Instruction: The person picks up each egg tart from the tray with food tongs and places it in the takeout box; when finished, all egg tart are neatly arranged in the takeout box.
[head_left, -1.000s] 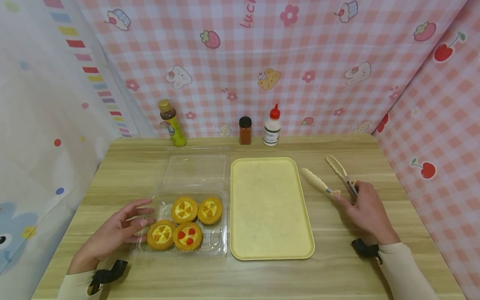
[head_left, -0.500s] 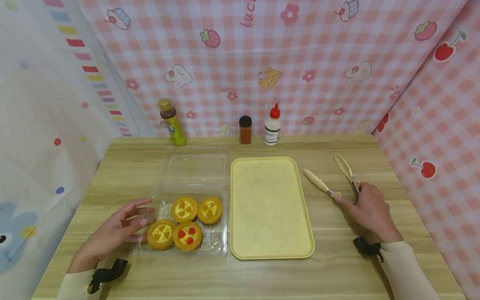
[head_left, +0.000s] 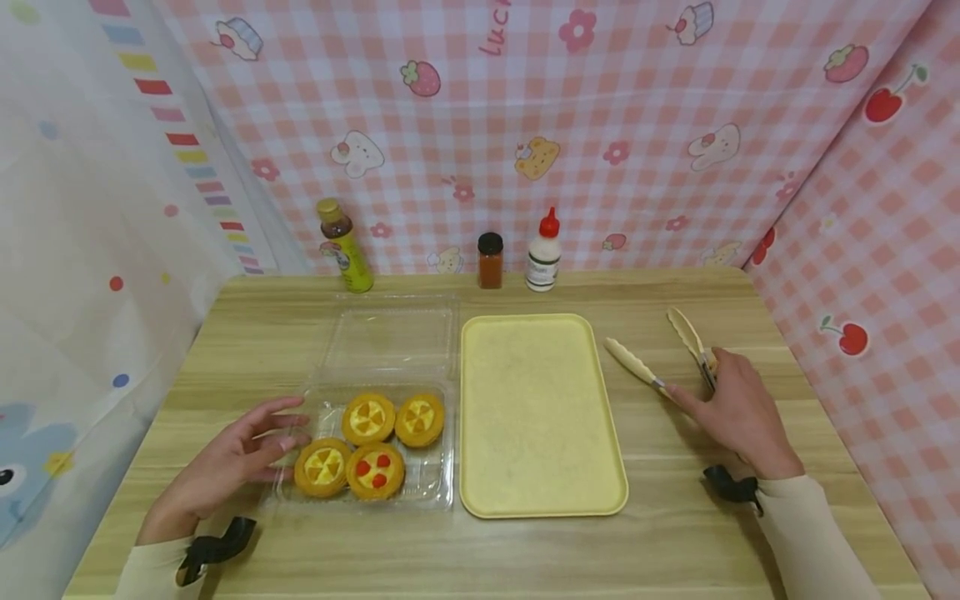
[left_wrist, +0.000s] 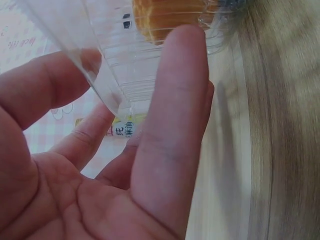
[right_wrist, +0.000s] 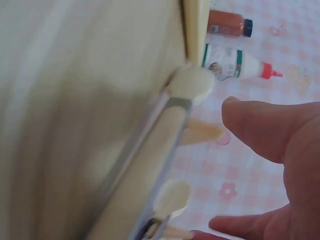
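Note:
In the head view, my right hand (head_left: 738, 408) is spread over the tongs (head_left: 632, 361), which lie with their two cream scalloped tips wide apart. The right wrist view has the thumb (right_wrist: 260, 122) standing away from the nearer arm of the tongs (right_wrist: 150, 155). At the left, my left hand (head_left: 232, 458) rests with loosely spread fingers at the left wall of a clear plastic clamshell box (head_left: 438, 492). Inside are three tarts with yellow wedge toppings (head_left: 369, 419) and one tart with red pieces (head_left: 376, 472). The left wrist view shows fingers (left_wrist: 172, 115) overlapping the clear wall.
A pale yellow tray (head_left: 542, 417) lies between the box and the tongs. Behind stand a green-labelled bottle (head_left: 349, 254), a black-capped jar of red-brown contents (head_left: 491, 265) and a white squeeze bottle with red tip (head_left: 543, 260). The box's lid (head_left: 393, 337) is folded back.
The far arm of the tongs has swung right, widening the gap between the tips. My right hand has shifted right, then slightly away from me. The left hand stays still.

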